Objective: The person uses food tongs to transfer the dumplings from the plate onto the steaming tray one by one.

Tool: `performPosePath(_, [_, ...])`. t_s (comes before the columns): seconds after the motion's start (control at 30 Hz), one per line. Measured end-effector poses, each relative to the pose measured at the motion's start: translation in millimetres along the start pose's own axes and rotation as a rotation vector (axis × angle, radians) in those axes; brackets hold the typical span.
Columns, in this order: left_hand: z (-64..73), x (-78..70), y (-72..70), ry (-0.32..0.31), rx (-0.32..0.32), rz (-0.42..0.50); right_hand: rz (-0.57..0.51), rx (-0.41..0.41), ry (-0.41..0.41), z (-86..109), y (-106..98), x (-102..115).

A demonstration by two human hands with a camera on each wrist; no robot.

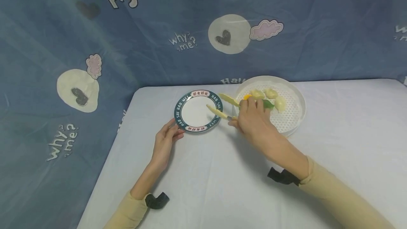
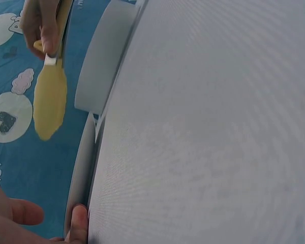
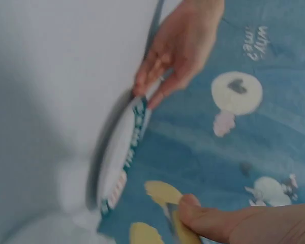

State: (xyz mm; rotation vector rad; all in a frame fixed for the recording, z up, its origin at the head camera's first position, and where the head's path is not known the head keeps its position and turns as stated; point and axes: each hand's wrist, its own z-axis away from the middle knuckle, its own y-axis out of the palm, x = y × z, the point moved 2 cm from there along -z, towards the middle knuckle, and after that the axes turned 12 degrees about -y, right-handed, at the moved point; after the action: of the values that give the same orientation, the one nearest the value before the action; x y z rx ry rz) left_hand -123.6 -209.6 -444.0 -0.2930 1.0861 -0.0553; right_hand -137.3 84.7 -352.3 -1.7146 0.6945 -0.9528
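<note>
On the white table, a round plate [image 1: 198,110] with a white middle and a green lettered rim lies left of a white perforated tray [image 1: 297,116]. My left hand [image 1: 165,142] holds the plate's near-left edge, thumb and fingers at its rim. In my right hand [image 1: 255,124] is a pair of tongs [image 1: 219,112] with pale yellow tips. Those tips are spread, nothing between them, and reach left over the plate's right rim. Several pale dumplings [image 1: 280,104] sit in the tray, partly hidden by the right hand.
A green piece [image 1: 268,104] and an orange piece [image 1: 247,97] show in the tray beside the right hand. Behind the white-covered table [image 1: 203,179] hangs a blue printed cloth [image 1: 178,17]. Black bands [image 1: 157,200] circle both wrists.
</note>
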Motion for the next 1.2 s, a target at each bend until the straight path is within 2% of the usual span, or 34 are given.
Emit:
performPosePath(0.2, [0.3, -0.6, 0.7, -0.001, -0.002, -0.003, 0.069, -0.021, -0.065, -19.6, 22.1, 16.2])
performPosePath(0.57, [0.7, -2.4, -0.7, 0.004, 0.004, 0.017, 0.029, -0.035, -0.008, -45.6, 60.1, 32.1])
performPosePath(0.83, [0.7, -2.3, 1.0, -0.006, 0.003, 0.022, 0.077, -0.053, 0.023, -45.9, 80.9, 34.3])
performPosePath(1.0, [0.6, -2.9, 0.6, 0.012, 0.008, 0.022, 0.105, -0.06, 0.017, -42.5, 82.1, 36.1])
performPosePath(1.2, [0.7, -1.6, 0.5, 0.005, 0.011, 0.016, 0.138, -0.076, -0.001, -39.6, 82.1, 36.7])
